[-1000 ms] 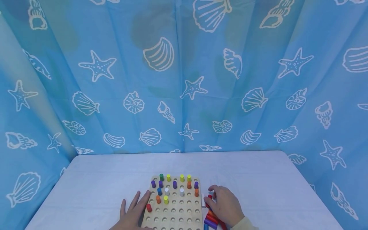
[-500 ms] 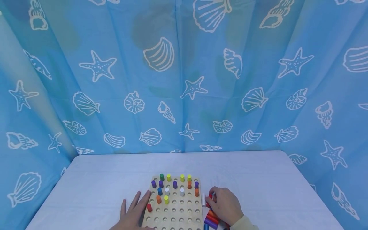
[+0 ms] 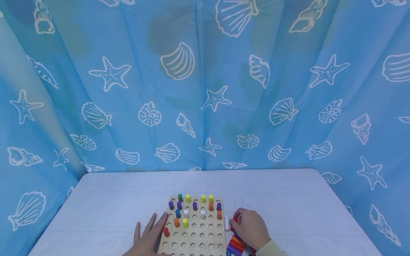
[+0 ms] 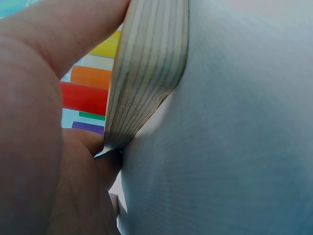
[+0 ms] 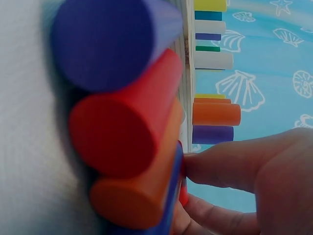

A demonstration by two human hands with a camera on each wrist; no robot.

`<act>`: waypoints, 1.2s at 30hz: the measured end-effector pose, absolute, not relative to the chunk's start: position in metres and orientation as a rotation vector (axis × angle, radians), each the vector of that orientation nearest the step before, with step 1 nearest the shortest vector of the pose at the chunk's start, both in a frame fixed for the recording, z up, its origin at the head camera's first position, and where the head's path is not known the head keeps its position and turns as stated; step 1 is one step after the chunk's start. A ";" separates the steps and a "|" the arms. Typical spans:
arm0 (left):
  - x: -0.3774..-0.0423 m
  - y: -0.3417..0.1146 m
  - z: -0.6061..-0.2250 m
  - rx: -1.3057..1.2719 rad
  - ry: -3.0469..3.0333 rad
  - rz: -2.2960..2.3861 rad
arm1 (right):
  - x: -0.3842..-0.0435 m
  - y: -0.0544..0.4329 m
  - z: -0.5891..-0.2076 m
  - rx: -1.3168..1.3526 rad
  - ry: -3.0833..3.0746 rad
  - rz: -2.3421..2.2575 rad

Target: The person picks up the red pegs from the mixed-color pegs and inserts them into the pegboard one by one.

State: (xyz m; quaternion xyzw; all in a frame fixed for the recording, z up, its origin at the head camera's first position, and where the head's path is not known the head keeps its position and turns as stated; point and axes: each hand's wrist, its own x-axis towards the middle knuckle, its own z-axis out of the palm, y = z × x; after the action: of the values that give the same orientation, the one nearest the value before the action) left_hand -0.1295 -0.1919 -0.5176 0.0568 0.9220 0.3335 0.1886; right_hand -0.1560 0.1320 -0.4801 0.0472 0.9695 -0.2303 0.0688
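On the table [image 3: 96,199], the left hand [image 3: 147,236] rests at the board's left side, fingers spread and fairly straight, touching its edge without curling round any peg.

On the board [image 3: 215,230], upright pegs fill its far and left parts. Nearest its left edge are an upright red peg [image 3: 166,232] and, farther up, a purple peg [image 3: 171,205]. An orange peg [image 3: 176,222], a blue peg [image 3: 177,213] and a green peg [image 3: 180,197] come next, the green one at the board's far edge. Two white pegs [image 3: 186,213] and several yellow pegs [image 3: 188,198] stand toward the board's middle, most of the yellow along its far edge. Another orange and another purple one stand close to the board's right edge. The holes in the board's near right part are bare.

Just right of the board a loose white peg [image 3: 227,223] lies along its edge. Beside that, off the board, is the held red peg [image 3: 235,219], pinched between thumb and finger of the right hand [image 3: 253,227]; the right wrist view shows the red between them. Nearer the person, right of the board's near part, lies a pile [image 3: 236,244] of orange, red, purple and blue pegs, partly under the right hand. A pale sleeve [image 3: 271,249] comes last. Beyond the board hangs a shell-patterned curtain [image 3: 179,96].
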 end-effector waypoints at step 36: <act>-0.125 -0.189 -0.510 0.147 2.592 0.927 | -0.155 0.127 -0.471 0.096 2.974 -0.708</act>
State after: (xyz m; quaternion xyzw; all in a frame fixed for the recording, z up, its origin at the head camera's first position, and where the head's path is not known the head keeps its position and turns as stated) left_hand -0.1254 -0.1887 -0.5098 0.0524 0.9230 0.3299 0.1912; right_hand -0.1551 0.1272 -0.4713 0.0314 0.9715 -0.2314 0.0415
